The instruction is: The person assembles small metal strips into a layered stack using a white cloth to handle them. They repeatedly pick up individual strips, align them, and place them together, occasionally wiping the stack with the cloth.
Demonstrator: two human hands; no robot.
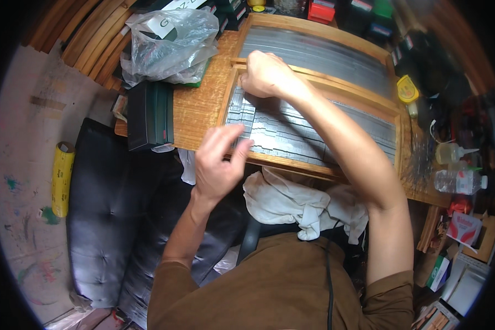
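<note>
Right fingers: curled shut, pressing on the metal strips (291, 129) at the tray's 10 o'clock corner
Left fingers (234, 144): loosely pinched, whether on anything I cannot tell
Left hand (217, 165): at the wooden tray (313, 82) near edge
Right hand (267, 74): nearer the strips
Strips' long axis: 9 to 3 o'clock
Worktop (195, 104): white rag (291, 203) at 6 o'clock

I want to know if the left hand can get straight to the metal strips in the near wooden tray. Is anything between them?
Nothing visible blocks it. The left hand hovers at the near edge of the wooden tray, fingertips at the grey metal strips. The right hand works at the tray's far corner.
</note>
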